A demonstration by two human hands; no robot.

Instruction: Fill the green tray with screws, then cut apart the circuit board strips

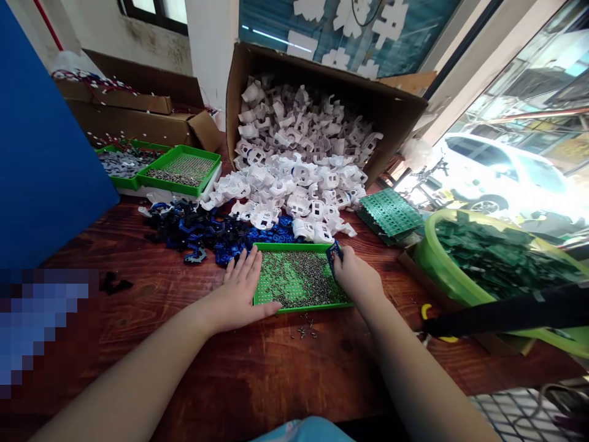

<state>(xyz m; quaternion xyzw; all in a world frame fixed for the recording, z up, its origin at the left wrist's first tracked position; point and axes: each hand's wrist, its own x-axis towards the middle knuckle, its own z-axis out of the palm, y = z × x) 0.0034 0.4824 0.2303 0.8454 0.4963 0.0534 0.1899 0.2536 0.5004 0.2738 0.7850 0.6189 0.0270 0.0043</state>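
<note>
Landmark: I place everything against the green screw tray (301, 302), which sits on the wooden table (257, 380) straight ahead of me
Tray contents: a loose bed of small metal screws (299, 279) over a perforated floor; a few strays lie on the table just in front of the near rim
Left hand (239, 291): lying flat and spread, fingers extended, palm against the tray's left rim with the thumb along the near edge; gripping nothing, only bracing
Right hand (354, 276): at the tray's far right corner, fingers pinched closed on a small blue part (334, 253) held just above the screws
How the blue part should handle: I judge it light, stiff moulded plastic, smooth enough to twist in a loose pinch; best taken by its flat sides, as it is now
How the tray should handle: shallow and light in itself, but weighted by the screws, which I expect to slide and spill if it tips; take both side rims and keep it level
Behind the tray: a heap of blue and black parts (207, 230) to the far left, white plastic housings (294, 166) pouring from a tipped cardboard box (331, 86)
Right of the tray: a green basin (442, 270) of circuit boards
</note>
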